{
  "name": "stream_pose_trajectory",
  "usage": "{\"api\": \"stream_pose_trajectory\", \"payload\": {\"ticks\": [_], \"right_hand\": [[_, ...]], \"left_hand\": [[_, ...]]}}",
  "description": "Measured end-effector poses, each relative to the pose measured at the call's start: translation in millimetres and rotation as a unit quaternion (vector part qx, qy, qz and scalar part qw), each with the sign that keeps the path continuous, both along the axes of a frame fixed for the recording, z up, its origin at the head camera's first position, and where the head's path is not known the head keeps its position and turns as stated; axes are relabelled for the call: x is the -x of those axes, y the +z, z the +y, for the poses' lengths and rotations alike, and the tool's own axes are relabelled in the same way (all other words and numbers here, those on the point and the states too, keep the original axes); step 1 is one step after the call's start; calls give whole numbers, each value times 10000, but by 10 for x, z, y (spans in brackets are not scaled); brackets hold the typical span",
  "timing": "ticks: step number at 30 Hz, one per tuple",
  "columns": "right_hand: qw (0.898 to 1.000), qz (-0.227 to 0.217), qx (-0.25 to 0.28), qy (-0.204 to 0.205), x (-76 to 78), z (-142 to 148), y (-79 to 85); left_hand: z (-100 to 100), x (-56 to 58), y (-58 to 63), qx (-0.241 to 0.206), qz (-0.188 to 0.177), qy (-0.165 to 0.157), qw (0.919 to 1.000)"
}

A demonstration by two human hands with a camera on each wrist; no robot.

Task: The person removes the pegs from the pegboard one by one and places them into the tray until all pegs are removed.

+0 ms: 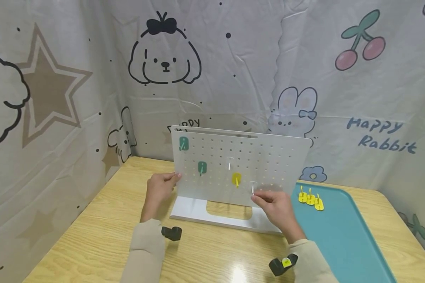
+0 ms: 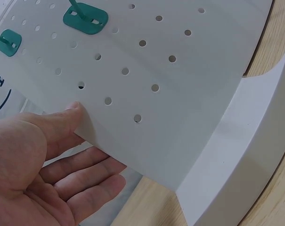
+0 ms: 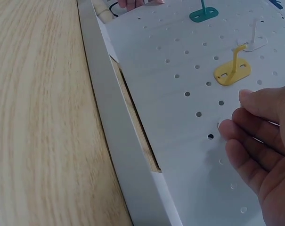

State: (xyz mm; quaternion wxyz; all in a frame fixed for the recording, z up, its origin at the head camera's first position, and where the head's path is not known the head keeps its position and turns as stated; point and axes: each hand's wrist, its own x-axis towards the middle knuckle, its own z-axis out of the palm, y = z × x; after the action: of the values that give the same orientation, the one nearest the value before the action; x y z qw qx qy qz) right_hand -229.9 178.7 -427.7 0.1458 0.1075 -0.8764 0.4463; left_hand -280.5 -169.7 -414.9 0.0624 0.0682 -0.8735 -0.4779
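Observation:
A white pegboard (image 1: 269, 157) stands upright on its base (image 1: 187, 208). My left hand (image 1: 161, 190) holds its left edge, thumb (image 2: 74, 113) on the front face and the other fingers partly behind. Low on the right side of the board, my right hand (image 1: 278, 206) pinches a white hook (image 1: 253, 185) against the surface; in the right wrist view the fingers hide most of that hook. Also on the board are a green hook (image 1: 183, 144) at the upper left, another green hook (image 1: 202, 168), a second white hook (image 1: 229, 163) and a yellow hook (image 1: 236, 179).
To the right lies a blue-green tray (image 1: 343, 236), partly behind my right forearm. Several yellow hooks (image 1: 311, 199) sit in a row near its far end. The wooden table (image 1: 102, 232) extends around the board. A printed curtain (image 1: 233, 70) hangs behind and at the sides.

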Motion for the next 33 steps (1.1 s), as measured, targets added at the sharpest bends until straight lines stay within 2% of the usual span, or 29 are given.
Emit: {"api": "stream_pose_trajectory", "payload": {"ticks": [4, 10, 18, 25, 33], "right_hand": [[10000, -12, -51, -52, -16, -9, 4], [9998, -86, 150, -96, -58, -21, 26], [9991, 216, 374, -22, -98, 24, 127], [9983, 472, 318, -130, -191, 187, 212], [9953, 820, 188, -488, -349, 462, 287]], "left_hand": [[8, -2, 7, -11, 14, -16, 10000], [24, -7, 12, -18, 23, 5, 10000], [17, -22, 20, -37, 1, 19, 10000], [11, -23, 7, -48, 89, -42, 9999], [0, -14, 3, -53, 136, -89, 9999]]}}
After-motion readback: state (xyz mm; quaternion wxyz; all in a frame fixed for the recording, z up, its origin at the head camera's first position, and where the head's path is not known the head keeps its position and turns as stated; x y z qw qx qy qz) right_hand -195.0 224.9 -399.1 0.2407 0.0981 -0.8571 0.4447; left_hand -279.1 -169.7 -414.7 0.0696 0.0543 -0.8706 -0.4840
